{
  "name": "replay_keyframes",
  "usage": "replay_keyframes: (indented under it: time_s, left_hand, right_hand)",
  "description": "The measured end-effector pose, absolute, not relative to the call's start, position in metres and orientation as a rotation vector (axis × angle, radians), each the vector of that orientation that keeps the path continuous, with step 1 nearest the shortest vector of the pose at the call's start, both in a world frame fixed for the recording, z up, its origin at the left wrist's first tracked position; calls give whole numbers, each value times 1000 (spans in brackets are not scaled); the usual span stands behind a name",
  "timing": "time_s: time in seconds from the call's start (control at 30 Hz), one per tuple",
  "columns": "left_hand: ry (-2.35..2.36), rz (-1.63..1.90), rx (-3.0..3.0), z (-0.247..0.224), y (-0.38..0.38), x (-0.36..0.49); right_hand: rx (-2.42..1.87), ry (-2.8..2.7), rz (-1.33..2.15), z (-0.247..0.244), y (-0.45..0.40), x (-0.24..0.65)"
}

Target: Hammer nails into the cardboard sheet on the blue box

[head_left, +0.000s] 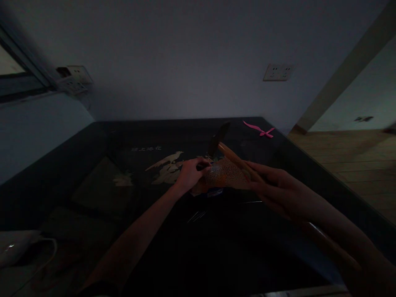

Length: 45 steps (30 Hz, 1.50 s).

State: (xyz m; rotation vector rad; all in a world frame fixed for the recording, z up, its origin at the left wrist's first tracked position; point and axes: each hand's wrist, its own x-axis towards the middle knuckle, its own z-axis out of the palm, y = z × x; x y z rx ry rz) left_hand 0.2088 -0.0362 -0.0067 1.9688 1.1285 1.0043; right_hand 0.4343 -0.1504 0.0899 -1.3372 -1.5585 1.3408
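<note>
Rn, R hand [266, 177] grips hammer [232, 156]; L hand [192, 171] pinched narrow by spotted pc [227, 173].

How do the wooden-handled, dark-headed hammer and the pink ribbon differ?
The wooden-handled, dark-headed hammer looks brown and near-black, the pink ribbon bright. The hammer has a crosswise head on its handle; the ribbon ends in a bow. The hammer is in the right hand; the ribbon lies on the black table.

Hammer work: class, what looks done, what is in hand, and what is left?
Done: nothing clearly finished shows. In hand: the right hand grips the hammer; the left hand pinches at the speckled piece. Left: I cannot tell how much; thin pale strips show on the table, too dark to identify.
</note>
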Motion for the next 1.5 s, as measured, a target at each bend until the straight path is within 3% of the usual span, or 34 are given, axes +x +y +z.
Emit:
replay_keyframes:
  time_s: [1.03,1.23,1.5]
  left_hand:
    - [1275,904,2051,-4,-37,208]
    - [1198,973,1968,-7,-36,210]
    - [1286,924,2014,-5,-36,210]
  right_hand:
    - [-1411,-1632,1392,75,-154,434]
    - [-1422,-1714,1226,87,-155,434]
    - [-1499,-1772,1257,83,-155,434]
